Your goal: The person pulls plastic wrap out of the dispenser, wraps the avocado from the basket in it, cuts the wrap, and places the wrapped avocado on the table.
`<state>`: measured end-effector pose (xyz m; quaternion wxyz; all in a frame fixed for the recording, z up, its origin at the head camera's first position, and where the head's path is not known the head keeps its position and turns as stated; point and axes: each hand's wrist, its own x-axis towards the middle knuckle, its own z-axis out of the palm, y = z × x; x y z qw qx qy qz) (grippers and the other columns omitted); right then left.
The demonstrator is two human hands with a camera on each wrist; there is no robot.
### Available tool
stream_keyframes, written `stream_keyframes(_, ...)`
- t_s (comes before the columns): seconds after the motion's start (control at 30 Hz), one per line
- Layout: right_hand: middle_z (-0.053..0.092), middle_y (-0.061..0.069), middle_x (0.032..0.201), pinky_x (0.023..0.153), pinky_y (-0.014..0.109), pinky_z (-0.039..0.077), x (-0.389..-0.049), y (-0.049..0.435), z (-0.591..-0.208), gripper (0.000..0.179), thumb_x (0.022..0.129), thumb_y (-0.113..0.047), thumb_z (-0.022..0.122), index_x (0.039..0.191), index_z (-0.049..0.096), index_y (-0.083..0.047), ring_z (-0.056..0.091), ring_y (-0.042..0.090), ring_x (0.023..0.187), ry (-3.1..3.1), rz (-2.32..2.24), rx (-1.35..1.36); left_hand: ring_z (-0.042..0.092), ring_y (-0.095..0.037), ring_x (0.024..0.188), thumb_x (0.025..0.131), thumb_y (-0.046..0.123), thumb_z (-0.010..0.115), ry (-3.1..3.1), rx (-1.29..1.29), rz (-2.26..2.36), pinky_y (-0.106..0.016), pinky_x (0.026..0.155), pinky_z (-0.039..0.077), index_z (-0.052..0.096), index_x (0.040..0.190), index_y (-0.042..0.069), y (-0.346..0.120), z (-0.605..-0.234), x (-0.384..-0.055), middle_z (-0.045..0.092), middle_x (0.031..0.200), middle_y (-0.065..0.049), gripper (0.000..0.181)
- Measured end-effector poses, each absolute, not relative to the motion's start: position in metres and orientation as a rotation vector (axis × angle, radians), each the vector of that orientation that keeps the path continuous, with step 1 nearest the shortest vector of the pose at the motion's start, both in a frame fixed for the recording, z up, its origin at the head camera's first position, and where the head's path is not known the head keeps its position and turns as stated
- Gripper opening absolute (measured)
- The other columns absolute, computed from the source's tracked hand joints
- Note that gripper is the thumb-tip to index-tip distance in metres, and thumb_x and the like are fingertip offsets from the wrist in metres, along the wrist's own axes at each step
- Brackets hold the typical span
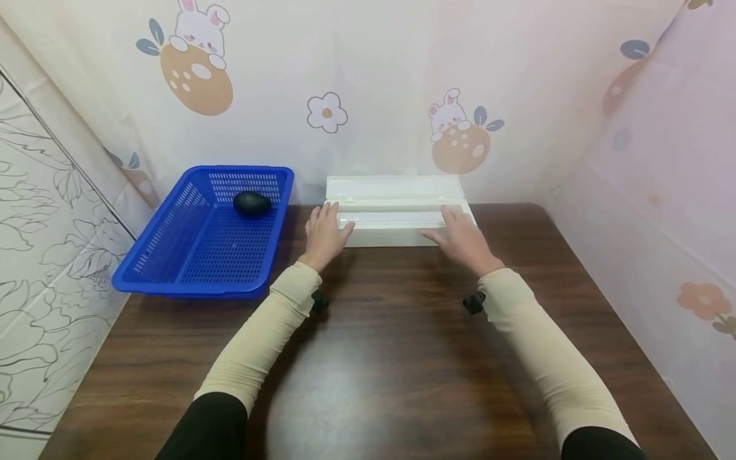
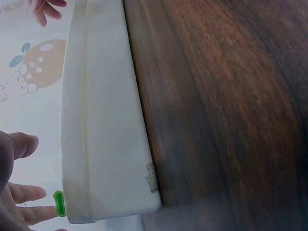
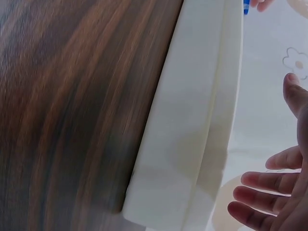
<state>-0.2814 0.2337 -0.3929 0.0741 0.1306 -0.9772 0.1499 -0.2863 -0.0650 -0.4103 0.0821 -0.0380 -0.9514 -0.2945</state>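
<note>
A long white plastic box lies crosswise at the back of the table, its hinged lid raised behind it. Inside shows a glossy pale lengthwise part. My left hand is over the box's left end, fingers spread. In the left wrist view, a small green piece sits at the box's upper edge, beside the left fingertips. My right hand hovers over the right end, thumb apart from its extended fingers. Right wrist view: the right fingers hold nothing above the box's white front wall.
Left of the box stands a blue slotted plastic basket with a dark oval object in it. Brown wood-grain tabletop spreads in front of the box. Behind it hangs a printed curtain, and patterned sheets border both sides.
</note>
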Motion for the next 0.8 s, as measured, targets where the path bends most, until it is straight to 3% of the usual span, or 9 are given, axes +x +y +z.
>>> stream_keyframes(0.4, 0.045, 0.034, 0.140, 0.107, 0.062, 0.035, -0.296, 0.248, -0.398, 0.073, 0.097, -0.046, 0.054, 0.141, 0.038, 0.010, 0.042, 0.053, 0.128, -2.943, 0.444, 0.384, 0.031, -0.038, 0.142, 0.097, 0.030, 0.053, -2.818, -0.106, -0.920, -0.057, 0.114, 0.028, 0.041, 0.146, 0.006, -0.064, -0.415, -0.295, 0.039, 0.153, -0.018, 0.056)
stream_keyframes(0.63, 0.058, 0.033, 0.117, 0.094, 0.063, 0.042, -0.302, 0.256, -0.401, 0.059, 0.097, -0.042, 0.057, 0.128, 0.050, 0.007, 0.052, 0.052, 0.111, -2.918, 0.410, 0.379, 0.034, -0.038, 0.140, 0.098, 0.025, 0.052, -2.803, -0.114, -0.907, -0.057, 0.112, 0.032, 0.045, 0.143, 0.005, -0.062, -0.417, -0.299, 0.042, 0.150, -0.019, 0.050)
stream_keyframes(0.8, 0.060, 0.033, 0.110, 0.094, 0.062, 0.042, -0.307, 0.262, -0.403, 0.052, 0.098, -0.038, 0.057, 0.124, 0.053, 0.007, 0.053, 0.051, 0.109, -2.909, 0.380, 0.388, 0.038, -0.037, 0.138, 0.097, 0.017, 0.051, -2.800, -0.141, -0.842, -0.056, 0.110, 0.036, 0.050, 0.140, 0.008, -0.061, -0.417, -0.302, 0.048, 0.147, -0.015, 0.044)
